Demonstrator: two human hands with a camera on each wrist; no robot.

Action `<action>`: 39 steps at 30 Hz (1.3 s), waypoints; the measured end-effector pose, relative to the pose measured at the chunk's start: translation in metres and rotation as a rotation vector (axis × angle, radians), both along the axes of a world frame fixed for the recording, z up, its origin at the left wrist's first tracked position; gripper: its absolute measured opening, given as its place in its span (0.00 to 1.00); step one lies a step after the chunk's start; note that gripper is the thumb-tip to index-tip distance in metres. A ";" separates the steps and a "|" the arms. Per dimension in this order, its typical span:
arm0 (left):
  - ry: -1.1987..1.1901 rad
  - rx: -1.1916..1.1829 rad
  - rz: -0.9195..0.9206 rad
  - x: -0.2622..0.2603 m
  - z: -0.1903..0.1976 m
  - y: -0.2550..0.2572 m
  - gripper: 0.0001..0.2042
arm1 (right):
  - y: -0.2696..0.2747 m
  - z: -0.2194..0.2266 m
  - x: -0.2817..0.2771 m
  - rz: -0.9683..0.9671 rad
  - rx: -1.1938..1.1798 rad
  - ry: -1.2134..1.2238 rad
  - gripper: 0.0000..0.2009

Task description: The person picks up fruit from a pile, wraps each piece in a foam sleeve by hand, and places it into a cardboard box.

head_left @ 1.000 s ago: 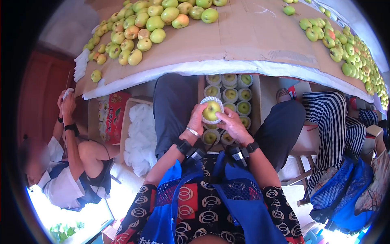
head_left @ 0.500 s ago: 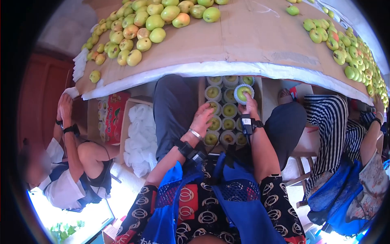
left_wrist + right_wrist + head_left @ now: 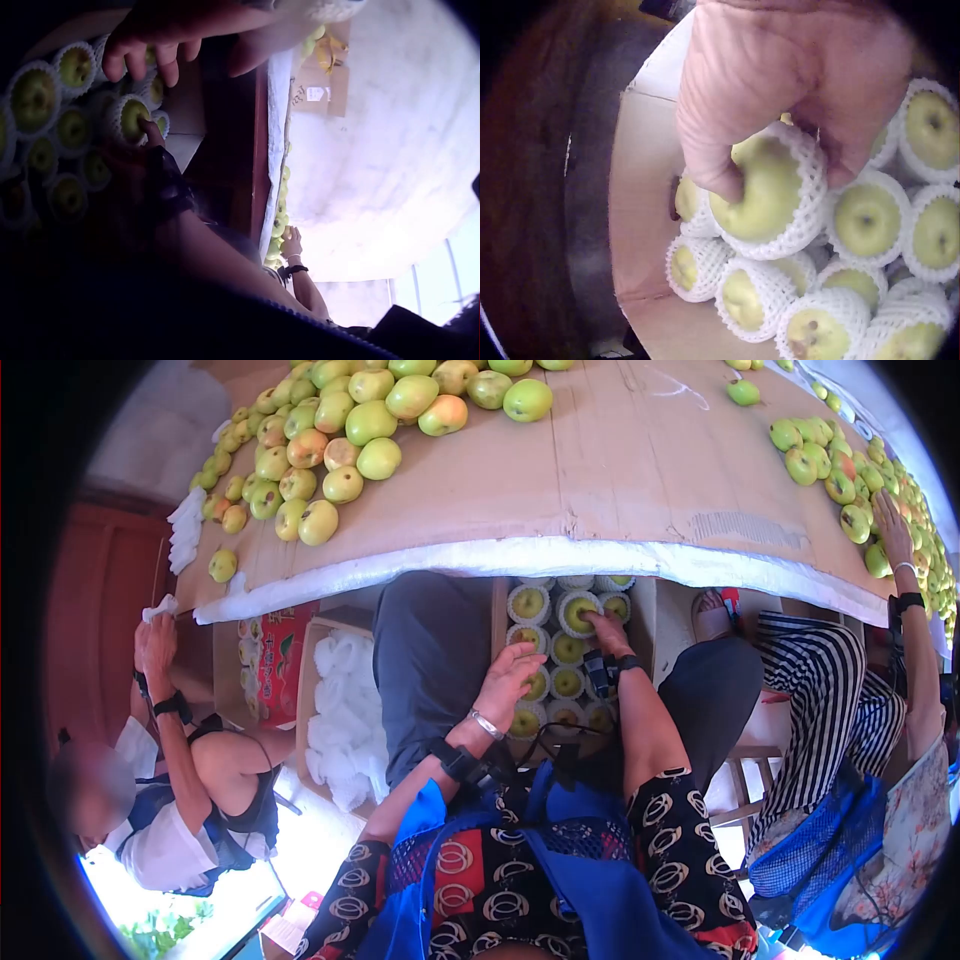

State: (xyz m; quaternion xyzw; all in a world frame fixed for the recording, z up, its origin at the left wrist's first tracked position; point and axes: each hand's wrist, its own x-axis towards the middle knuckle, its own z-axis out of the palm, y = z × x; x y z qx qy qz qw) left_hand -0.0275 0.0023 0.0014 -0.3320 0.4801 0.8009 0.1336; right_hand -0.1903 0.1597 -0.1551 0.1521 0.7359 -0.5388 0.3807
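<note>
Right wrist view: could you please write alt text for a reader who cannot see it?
The right hand grips a green apple in a white foam net, over other netted apples in a cardboard box.

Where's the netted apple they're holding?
In the head view, the held apple is right of centre, in the right hand, below the white table edge.

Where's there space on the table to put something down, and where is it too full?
There's room on the bare cardboard, between the left apple pile and the right apple pile, beyond the white edge strip. It's crowded in the carton: wrapped apples sit packed there, and the right hand holds another.
</note>
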 end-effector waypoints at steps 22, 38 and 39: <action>-0.019 -0.018 -0.047 -0.005 -0.002 0.000 0.11 | -0.018 -0.054 -0.003 -0.075 0.158 0.277 0.40; 0.012 -0.002 -0.054 -0.003 -0.005 -0.003 0.11 | -0.018 -0.055 -0.006 -0.149 0.078 0.264 0.39; 0.011 -0.004 -0.057 -0.003 -0.005 -0.002 0.11 | -0.017 -0.052 -0.006 -0.138 0.059 0.230 0.39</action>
